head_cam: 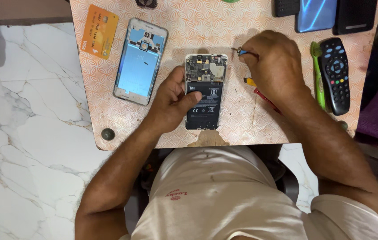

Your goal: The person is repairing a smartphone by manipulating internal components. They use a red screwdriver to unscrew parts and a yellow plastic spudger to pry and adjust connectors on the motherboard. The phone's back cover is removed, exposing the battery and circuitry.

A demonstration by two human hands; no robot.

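Orange-and-white patterned covering spreads over the small surface [109,111], and an opened smartphone [205,91] lies near the middle of its near edge, back cover off, circuit board toward the far edge and black battery toward the person. Its long axis runs from near edge to far edge.

On the phone's left side rests the left hand [170,101]; its thumb presses across the battery while the other fingers curl along the phone's left flank, pinning it flat. Just beyond the phone's far right corner is the right hand [274,66], fingers pinched shut on a small blue-tipped tool [241,51] whose tip points left toward the circuit board. The tool tip sits just beside the board end, right of the phone and level with its far end, so the right hand is the nearer one to the board.

Under the right wrist lie a red-handled tool [265,98] and a thin rod. Toward the left edge lie a second phone frame [140,61] and an orange card [99,31]. Near the right edge lie a green toothbrush [318,80] and a black remote control [336,74]; other phones sit at the far right corner.
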